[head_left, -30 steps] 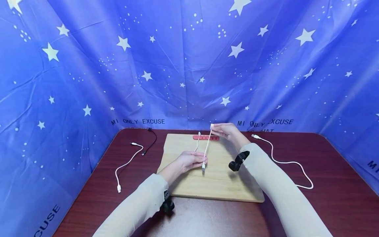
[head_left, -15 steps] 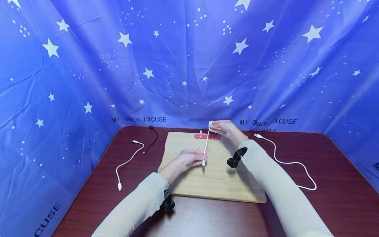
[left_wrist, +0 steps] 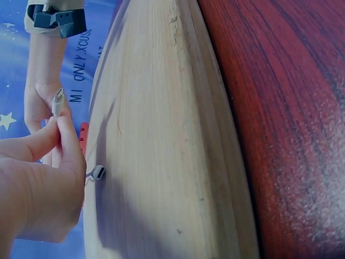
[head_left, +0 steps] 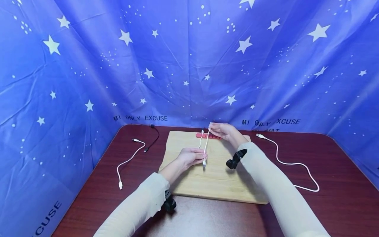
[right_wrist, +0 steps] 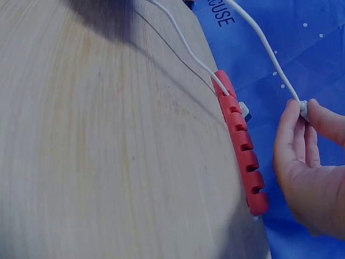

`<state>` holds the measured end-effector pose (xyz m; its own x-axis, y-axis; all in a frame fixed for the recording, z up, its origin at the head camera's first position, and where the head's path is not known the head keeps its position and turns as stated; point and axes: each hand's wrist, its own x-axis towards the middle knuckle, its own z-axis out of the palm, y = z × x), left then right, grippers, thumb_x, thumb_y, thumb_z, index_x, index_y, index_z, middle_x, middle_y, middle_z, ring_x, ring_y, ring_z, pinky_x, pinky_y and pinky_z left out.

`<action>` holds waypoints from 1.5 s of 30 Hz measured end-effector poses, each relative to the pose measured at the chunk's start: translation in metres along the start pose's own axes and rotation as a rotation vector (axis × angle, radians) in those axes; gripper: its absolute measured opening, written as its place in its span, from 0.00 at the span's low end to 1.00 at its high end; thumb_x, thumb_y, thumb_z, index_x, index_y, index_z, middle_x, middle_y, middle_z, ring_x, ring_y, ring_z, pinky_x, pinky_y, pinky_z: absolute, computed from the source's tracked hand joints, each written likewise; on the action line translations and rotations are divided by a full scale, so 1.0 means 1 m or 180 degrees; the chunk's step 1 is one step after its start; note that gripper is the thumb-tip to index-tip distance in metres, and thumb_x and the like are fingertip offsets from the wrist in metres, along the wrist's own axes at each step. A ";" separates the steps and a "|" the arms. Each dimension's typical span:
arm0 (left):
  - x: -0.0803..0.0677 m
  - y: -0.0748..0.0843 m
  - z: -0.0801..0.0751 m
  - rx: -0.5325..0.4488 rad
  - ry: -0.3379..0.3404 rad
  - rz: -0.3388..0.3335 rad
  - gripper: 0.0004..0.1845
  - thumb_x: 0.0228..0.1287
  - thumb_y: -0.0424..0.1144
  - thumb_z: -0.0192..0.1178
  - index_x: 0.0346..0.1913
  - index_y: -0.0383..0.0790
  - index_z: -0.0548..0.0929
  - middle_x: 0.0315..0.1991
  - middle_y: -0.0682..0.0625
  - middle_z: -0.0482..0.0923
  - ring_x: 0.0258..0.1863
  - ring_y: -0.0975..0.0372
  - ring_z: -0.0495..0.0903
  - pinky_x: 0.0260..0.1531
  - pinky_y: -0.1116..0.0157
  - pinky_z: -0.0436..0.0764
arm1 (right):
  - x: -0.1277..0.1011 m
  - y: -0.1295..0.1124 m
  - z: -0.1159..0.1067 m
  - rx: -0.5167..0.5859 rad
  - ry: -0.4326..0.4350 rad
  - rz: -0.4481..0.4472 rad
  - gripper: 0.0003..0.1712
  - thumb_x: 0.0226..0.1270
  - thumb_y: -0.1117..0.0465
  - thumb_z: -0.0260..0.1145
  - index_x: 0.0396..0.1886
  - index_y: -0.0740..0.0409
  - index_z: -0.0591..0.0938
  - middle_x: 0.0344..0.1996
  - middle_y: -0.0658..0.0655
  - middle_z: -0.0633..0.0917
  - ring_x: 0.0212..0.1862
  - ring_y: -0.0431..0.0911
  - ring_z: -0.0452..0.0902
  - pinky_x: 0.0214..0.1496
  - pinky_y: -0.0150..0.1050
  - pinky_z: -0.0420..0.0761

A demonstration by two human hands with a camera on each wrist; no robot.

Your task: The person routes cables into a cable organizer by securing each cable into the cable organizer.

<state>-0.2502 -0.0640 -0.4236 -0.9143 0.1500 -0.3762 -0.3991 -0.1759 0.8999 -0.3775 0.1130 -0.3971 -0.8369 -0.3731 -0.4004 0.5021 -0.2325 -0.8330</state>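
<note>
Right hand [head_left: 224,131] lowered slightly, both hands' grip pinching white cable [head_left: 206,144] ends, left hand [head_left: 189,158] nearer, above red clip strip [right_wrist: 242,141]

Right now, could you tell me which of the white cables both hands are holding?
The short white cable stretched above the wooden board, pinched at both ends; the others lie loose.

Both the left hand [head_left: 189,157] and right hand [head_left: 222,131] pinch a white cable [head_left: 206,144]; seemingly taut above the wooden board [head_left: 219,181].
</note>
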 end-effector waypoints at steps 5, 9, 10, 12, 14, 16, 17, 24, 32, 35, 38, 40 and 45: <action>0.001 0.000 0.000 0.0019 0.0003 0.0006 0.17 0.58 0.18 0.59 0.52 0.21 0.78 0.41 0.35 0.86 0.30 0.62 0.86 0.44 0.66 0.87 | -0.002 0.002 -0.001 0.0014 -0.0177 -0.0004 0.26 0.71 0.71 0.53 0.67 0.63 0.63 0.28 0.51 0.87 0.35 0.39 0.84 0.45 0.29 0.85; 0.003 0.000 0.000 -0.0022 -0.0026 -0.0025 0.18 0.57 0.18 0.59 0.52 0.22 0.78 0.45 0.33 0.84 0.32 0.61 0.87 0.46 0.65 0.86 | -0.002 0.002 -0.001 0.0037 -0.0180 -0.0016 0.26 0.72 0.71 0.52 0.68 0.64 0.62 0.28 0.51 0.88 0.34 0.39 0.84 0.42 0.29 0.86; 0.003 0.000 0.000 -0.0034 -0.0031 -0.0038 0.18 0.57 0.18 0.59 0.52 0.22 0.79 0.45 0.33 0.84 0.32 0.61 0.87 0.46 0.65 0.86 | -0.001 0.002 -0.001 0.0053 -0.0180 -0.0013 0.28 0.72 0.71 0.52 0.70 0.65 0.60 0.28 0.51 0.88 0.34 0.39 0.84 0.42 0.29 0.85; 0.004 0.001 0.000 -0.0044 -0.0036 -0.0040 0.18 0.57 0.18 0.59 0.52 0.22 0.79 0.46 0.33 0.84 0.33 0.61 0.87 0.46 0.65 0.86 | -0.001 0.002 -0.001 0.0076 -0.0185 -0.0009 0.31 0.72 0.71 0.52 0.72 0.65 0.57 0.28 0.51 0.87 0.34 0.39 0.84 0.42 0.28 0.85; 0.005 0.001 -0.001 -0.0039 -0.0015 -0.0050 0.18 0.57 0.19 0.59 0.52 0.23 0.79 0.46 0.33 0.84 0.32 0.61 0.87 0.46 0.66 0.86 | 0.000 0.002 0.000 0.0093 -0.0215 -0.0006 0.27 0.72 0.71 0.52 0.69 0.64 0.61 0.28 0.51 0.87 0.34 0.39 0.84 0.42 0.29 0.86; 0.004 0.002 -0.002 -0.0030 0.0007 -0.0038 0.18 0.57 0.18 0.59 0.52 0.22 0.79 0.46 0.33 0.84 0.32 0.61 0.86 0.46 0.66 0.86 | 0.000 0.002 0.000 0.0103 -0.0240 -0.0009 0.18 0.71 0.71 0.52 0.60 0.62 0.69 0.28 0.51 0.87 0.34 0.39 0.84 0.42 0.29 0.86; 0.004 0.002 -0.002 -0.0031 0.0021 -0.0035 0.17 0.57 0.18 0.59 0.52 0.22 0.79 0.45 0.33 0.84 0.32 0.61 0.86 0.46 0.65 0.86 | 0.000 0.002 0.000 0.0111 -0.0252 -0.0015 0.13 0.71 0.72 0.52 0.53 0.62 0.73 0.28 0.51 0.87 0.34 0.39 0.84 0.42 0.29 0.86; 0.003 0.002 -0.003 -0.0112 0.0089 -0.0078 0.16 0.58 0.19 0.59 0.51 0.22 0.79 0.41 0.36 0.86 0.32 0.61 0.87 0.46 0.66 0.86 | 0.001 0.001 0.002 0.0154 -0.0211 -0.0019 0.13 0.71 0.73 0.52 0.31 0.58 0.80 0.26 0.52 0.87 0.33 0.39 0.84 0.42 0.28 0.86; 0.003 -0.001 -0.003 -0.0004 0.0051 -0.0076 0.17 0.59 0.19 0.58 0.52 0.22 0.79 0.42 0.36 0.86 0.31 0.63 0.86 0.45 0.67 0.86 | 0.005 -0.003 0.010 -0.0209 0.0090 -0.0092 0.28 0.66 0.77 0.56 0.67 0.67 0.66 0.23 0.51 0.87 0.30 0.39 0.85 0.43 0.29 0.87; 0.005 -0.002 -0.002 -0.0013 0.0087 -0.0019 0.17 0.58 0.18 0.58 0.52 0.22 0.79 0.43 0.35 0.85 0.31 0.62 0.86 0.44 0.67 0.86 | 0.008 -0.005 0.014 -0.0286 0.0220 -0.0158 0.32 0.65 0.78 0.57 0.68 0.71 0.62 0.22 0.51 0.87 0.29 0.39 0.85 0.41 0.29 0.87; 0.006 0.000 0.001 -0.0016 0.0135 0.0053 0.17 0.56 0.18 0.60 0.51 0.21 0.79 0.43 0.34 0.85 0.32 0.61 0.87 0.44 0.67 0.87 | 0.010 -0.006 0.014 -0.0309 0.0278 -0.0218 0.30 0.64 0.78 0.58 0.67 0.72 0.65 0.21 0.51 0.87 0.28 0.39 0.85 0.41 0.30 0.87; 0.006 0.001 0.003 0.0003 0.0158 0.0092 0.17 0.56 0.19 0.61 0.50 0.21 0.79 0.43 0.33 0.85 0.31 0.61 0.87 0.43 0.67 0.87 | 0.012 -0.006 0.013 -0.0343 0.0321 -0.0240 0.30 0.63 0.78 0.58 0.66 0.73 0.66 0.20 0.51 0.87 0.27 0.39 0.85 0.41 0.30 0.87; 0.005 0.002 0.005 0.0151 0.0202 0.0094 0.15 0.56 0.20 0.62 0.49 0.22 0.81 0.41 0.35 0.86 0.28 0.64 0.86 0.38 0.71 0.87 | 0.015 -0.003 0.012 -0.0303 0.0429 -0.0198 0.25 0.62 0.79 0.60 0.60 0.69 0.73 0.19 0.52 0.87 0.27 0.40 0.85 0.43 0.32 0.87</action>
<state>-0.2551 -0.0591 -0.4229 -0.9287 0.0832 -0.3613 -0.3697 -0.1328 0.9196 -0.3886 0.0975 -0.3961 -0.8906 -0.2352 -0.3893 0.4309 -0.1627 -0.8876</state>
